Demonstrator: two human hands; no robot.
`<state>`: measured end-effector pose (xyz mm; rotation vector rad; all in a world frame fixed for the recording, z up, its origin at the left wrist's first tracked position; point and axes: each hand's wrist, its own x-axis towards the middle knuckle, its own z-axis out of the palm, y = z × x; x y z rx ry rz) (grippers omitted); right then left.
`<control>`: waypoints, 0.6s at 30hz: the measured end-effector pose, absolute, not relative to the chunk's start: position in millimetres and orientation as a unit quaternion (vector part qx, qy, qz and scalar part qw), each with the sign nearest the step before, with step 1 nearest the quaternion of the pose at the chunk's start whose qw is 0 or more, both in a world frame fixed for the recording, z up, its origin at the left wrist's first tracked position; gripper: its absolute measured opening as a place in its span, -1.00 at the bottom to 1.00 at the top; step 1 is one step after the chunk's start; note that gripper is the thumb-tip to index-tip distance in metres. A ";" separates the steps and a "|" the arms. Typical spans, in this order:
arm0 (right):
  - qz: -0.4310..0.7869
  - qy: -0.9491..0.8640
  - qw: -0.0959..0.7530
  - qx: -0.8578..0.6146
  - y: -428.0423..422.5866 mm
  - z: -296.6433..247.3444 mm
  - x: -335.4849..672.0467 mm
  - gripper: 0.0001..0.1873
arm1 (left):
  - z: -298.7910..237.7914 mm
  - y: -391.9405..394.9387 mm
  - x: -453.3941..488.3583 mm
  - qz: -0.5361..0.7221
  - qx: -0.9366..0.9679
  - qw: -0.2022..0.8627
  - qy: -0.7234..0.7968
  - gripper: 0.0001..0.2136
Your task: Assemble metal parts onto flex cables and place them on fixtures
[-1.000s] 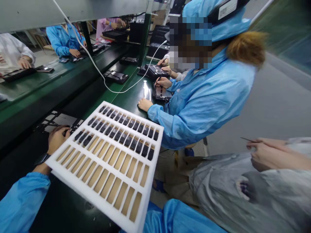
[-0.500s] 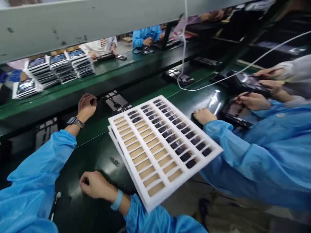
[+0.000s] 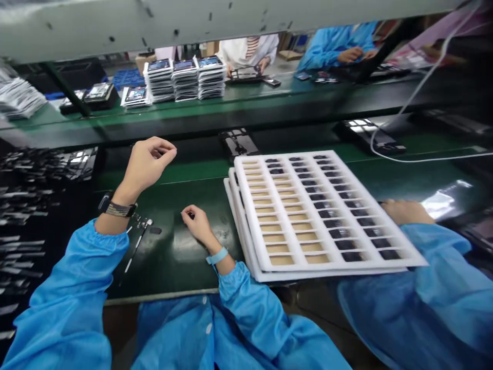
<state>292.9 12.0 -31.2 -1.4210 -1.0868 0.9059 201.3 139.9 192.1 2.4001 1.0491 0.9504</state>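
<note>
My left hand [image 3: 148, 164], with a watch on the wrist, is raised over the green bench [image 3: 165, 267]; its thumb and fingers are pinched together, and I cannot make out anything in them. Closer to me, my right hand [image 3: 197, 225], with a light-blue wristband, hovers low over the bench with curled fingers; their contents, if any, are hidden. To its right lies a white foam tray [image 3: 292, 226] on top of other trays. Dark small parts [image 3: 331, 213] fill its right columns, while most left slots show tan bottoms. A thin white-tipped tool [image 3: 137, 244] lies below my left hand.
Many dark parts with pale strips [image 3: 23, 205] cover the left side. A flat device [image 3: 239, 143] lies behind the tray, another [image 3: 372, 134] farther right. A co-worker's hand [image 3: 408, 210] rests beside the tray. A white cable [image 3: 416, 87] hangs at right; stacked devices [image 3: 185, 79] stand behind.
The view has swung left, bringing the dark parts and the tool into sight. My left hand has moved left, away from the flat device. Both hands remain curled.
</note>
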 end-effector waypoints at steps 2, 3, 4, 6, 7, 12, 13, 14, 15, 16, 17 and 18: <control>0.381 -0.442 0.544 -0.603 13.3 -32.7 293.3 -0.88 | 190.6 134.1 184.1 0.335 0.840 0.181 0.387 -0.84; 0.383 -0.437 0.546 -0.603 13.9 -33.5 292.9 -0.88 | 188.4 135.7 179.8 0.331 0.838 0.184 0.394 -0.84; 0.385 -0.432 0.549 -0.603 14.4 -34.6 292.1 -0.87 | 185.3 140.3 179.3 0.323 0.838 0.188 0.397 -0.85; 0.388 -0.429 0.552 -0.600 15.1 -37.1 289.8 -0.86 | 176.4 156.8 192.0 0.296 0.849 0.193 0.392 -0.85; 0.388 -0.430 0.554 -0.598 15.2 -38.2 288.5 -0.86 | 170.8 167.5 205.5 0.279 0.859 0.196 0.383 -0.86; 0.377 -0.442 0.544 -0.605 13.9 -36.2 284.6 -0.90 | 135.3 222.4 326.4 0.146 0.924 0.131 0.327 -0.80; 0.377 -0.444 0.536 -0.612 13.3 -34.0 284.5 -0.91 | 127.7 231.4 354.6 0.108 0.937 0.096 0.317 -0.76; 0.377 -0.445 0.526 -0.619 12.7 -31.4 284.5 -0.91 | 120.3 239.5 381.8 0.077 0.947 0.062 0.305 -0.72; 0.380 -0.448 0.516 -0.623 12.1 -28.7 284.7 -0.91 | 113.2 246.9 407.4 0.053 0.956 0.035 0.288 -0.69; 0.383 -0.450 0.507 -0.627 11.7 -26.2 284.9 -0.91 | 106.6 253.8 430.8 0.037 0.963 0.018 0.267 -0.65; 0.387 -0.452 0.498 -0.631 11.4 -23.9 285.2 -0.92 | 100.4 260.3 451.8 0.024 0.969 0.008 0.245 -0.63; 0.392 -0.451 0.490 -0.635 11.4 -22.0 285.5 -0.93 | 94.5 266.3 470.1 0.013 0.975 0.004 0.223 -0.61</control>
